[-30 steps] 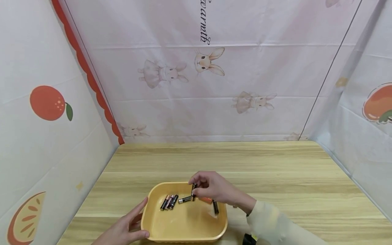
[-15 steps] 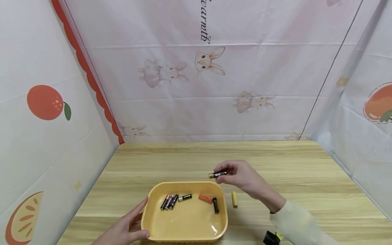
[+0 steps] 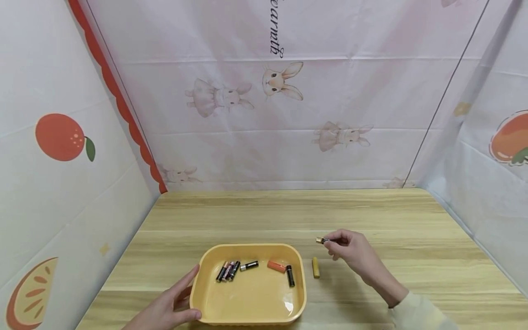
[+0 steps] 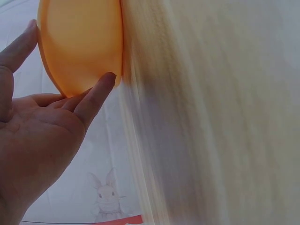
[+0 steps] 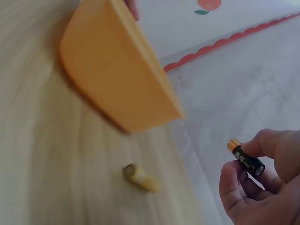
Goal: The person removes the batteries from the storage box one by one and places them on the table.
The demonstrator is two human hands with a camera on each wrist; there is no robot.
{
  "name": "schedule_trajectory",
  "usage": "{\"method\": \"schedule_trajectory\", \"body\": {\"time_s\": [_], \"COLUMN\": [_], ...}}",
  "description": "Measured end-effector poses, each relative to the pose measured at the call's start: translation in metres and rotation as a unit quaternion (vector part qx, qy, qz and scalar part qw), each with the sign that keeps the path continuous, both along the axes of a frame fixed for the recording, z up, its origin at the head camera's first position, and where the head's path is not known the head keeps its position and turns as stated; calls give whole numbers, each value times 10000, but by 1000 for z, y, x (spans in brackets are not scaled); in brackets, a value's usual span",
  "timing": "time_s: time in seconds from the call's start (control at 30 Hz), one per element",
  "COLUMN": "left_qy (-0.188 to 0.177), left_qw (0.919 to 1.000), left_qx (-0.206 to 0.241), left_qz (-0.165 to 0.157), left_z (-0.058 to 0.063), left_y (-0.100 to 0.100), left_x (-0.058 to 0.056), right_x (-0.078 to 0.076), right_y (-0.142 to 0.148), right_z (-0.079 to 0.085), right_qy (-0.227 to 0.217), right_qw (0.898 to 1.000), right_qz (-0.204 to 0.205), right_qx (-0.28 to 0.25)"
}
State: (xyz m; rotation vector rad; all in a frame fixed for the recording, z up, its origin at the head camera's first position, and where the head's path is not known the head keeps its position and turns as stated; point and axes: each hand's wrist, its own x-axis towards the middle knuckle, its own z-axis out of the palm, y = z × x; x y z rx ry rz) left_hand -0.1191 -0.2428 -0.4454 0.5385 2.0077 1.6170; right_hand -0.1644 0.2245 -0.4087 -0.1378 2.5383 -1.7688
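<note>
A black and gold battery (image 3: 321,240) is pinched between the thumb and fingers of my right hand (image 3: 356,252), above the table to the right of a yellow basin (image 3: 247,316); the right wrist view shows the same battery (image 5: 246,158) at the fingertips. Against the basin's left wall rests my left hand (image 3: 165,305), fingers spread along the outside and thumb near the front corner. Inside the basin, a row of dark batteries (image 3: 228,271) lies at left, beside a black and silver battery (image 3: 249,266). An orange battery (image 3: 276,266) and a black battery (image 3: 290,276) lie at right.
A yellow battery (image 3: 315,267) lies on the wooden table (image 3: 231,211) just right of the basin. Printed cloth walls (image 3: 346,101) enclose the table at the back and on both sides.
My right hand has lifted the black and gold battery out over the basin and carried it right, past the rim. The yellow battery on the table has come into view. My left hand stays put.
</note>
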Motion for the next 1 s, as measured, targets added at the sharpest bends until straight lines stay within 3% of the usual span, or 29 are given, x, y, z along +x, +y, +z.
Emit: {"method": "schedule_trajectory", "body": {"time_s": [0.2,0.4,0.57,0.77,1.0], "left_qy": [37,35,-19,0,15], "left_qw": [10000,10000,10000,10000,9995], "left_qx": [-48,-32,-26,18,268], "left_qz": [4,22,68,39,-154], "left_z": [1,1,0,-2,-3], "left_y": [0,0,0,-1,-2], "left_x": [0,1,0,0,-1], "right_x": [2,1,1,2,6], "right_y": [2,0,0,-3,-10], "right_z": [-26,-44,-54,-54,-50], "right_qy": [-321,-256,-149,98,193], "right_qw": [9977,9931,9879,9770,9696], "right_qz": [-599,-958,-953,-807,-685], "right_qx": [81,624,1216,1974,2340]}}
